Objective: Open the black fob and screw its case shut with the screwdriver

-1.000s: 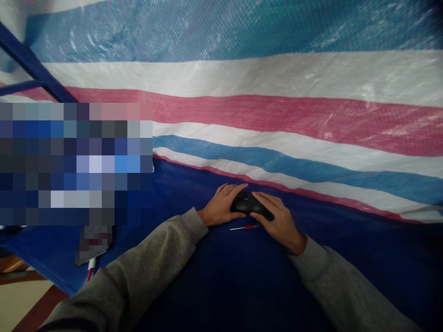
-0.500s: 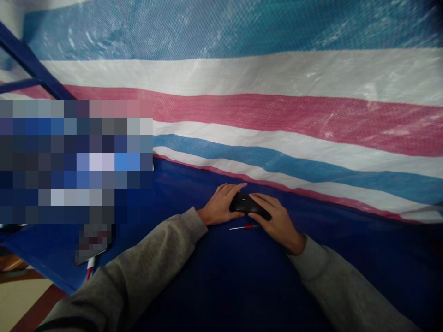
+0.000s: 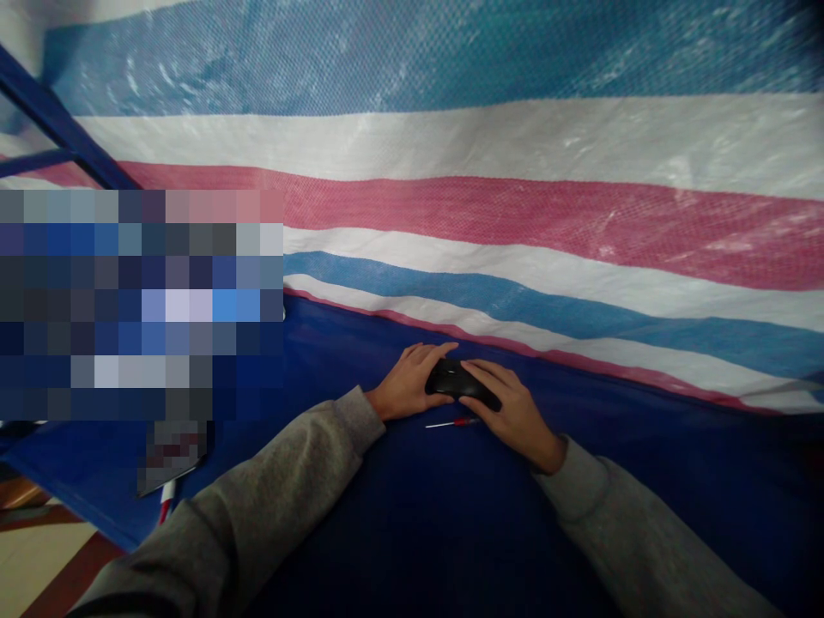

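Note:
A black rounded object, shaped like a computer mouse, lies on the dark blue table cover. My left hand cups its left side with the fingers curved around the far edge. My right hand rests over its right side, fingers laid across the top. Both arms wear grey sleeves. A small screwdriver with a red handle and thin metal shaft lies on the cover just in front of the object, between my wrists, touched by neither hand.
A striped blue, white and red woven tarp rises as a wall right behind the object. A blurred-out area fills the left. A blue metal frame stands at upper left. The table edge and floor show at lower left.
Both hands and the black object have stayed almost in place, with only a slight shift to the left. The screwdriver has not moved.

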A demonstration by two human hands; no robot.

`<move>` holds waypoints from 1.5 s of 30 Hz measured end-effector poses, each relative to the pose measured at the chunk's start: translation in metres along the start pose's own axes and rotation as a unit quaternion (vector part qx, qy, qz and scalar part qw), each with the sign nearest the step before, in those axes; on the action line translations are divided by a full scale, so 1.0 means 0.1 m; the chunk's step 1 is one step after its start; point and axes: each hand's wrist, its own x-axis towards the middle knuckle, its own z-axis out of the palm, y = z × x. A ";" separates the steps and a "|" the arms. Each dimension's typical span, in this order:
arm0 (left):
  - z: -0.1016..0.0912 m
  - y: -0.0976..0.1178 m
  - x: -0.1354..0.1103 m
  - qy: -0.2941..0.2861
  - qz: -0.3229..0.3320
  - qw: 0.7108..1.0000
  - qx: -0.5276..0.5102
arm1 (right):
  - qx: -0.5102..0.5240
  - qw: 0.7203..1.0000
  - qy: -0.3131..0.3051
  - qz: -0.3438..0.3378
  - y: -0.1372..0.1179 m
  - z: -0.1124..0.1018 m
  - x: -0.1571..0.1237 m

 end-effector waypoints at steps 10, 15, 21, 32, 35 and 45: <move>-0.02 0.01 -0.01 0.009 0.007 1.000 0.015 | -0.008 0.999 -0.028 0.016 0.02 -0.02 -0.02; 0.00 -0.01 -0.01 0.011 0.009 1.000 0.020 | 0.001 0.999 -0.039 0.020 0.01 -0.02 -0.02; 0.01 -0.01 -0.01 0.016 0.012 1.000 0.024 | 0.010 0.999 -0.036 0.021 0.00 -0.03 -0.02; 0.00 0.02 -0.02 0.067 -0.005 0.998 0.020 | 0.013 0.999 -0.015 0.050 0.00 -0.03 -0.01; -0.02 0.04 -0.02 0.080 -0.021 0.997 0.009 | 0.032 0.997 0.014 0.064 -0.01 -0.05 0.00; -0.01 0.01 -0.03 0.086 0.127 0.985 0.083 | 0.024 0.994 0.030 0.103 -0.03 -0.04 0.03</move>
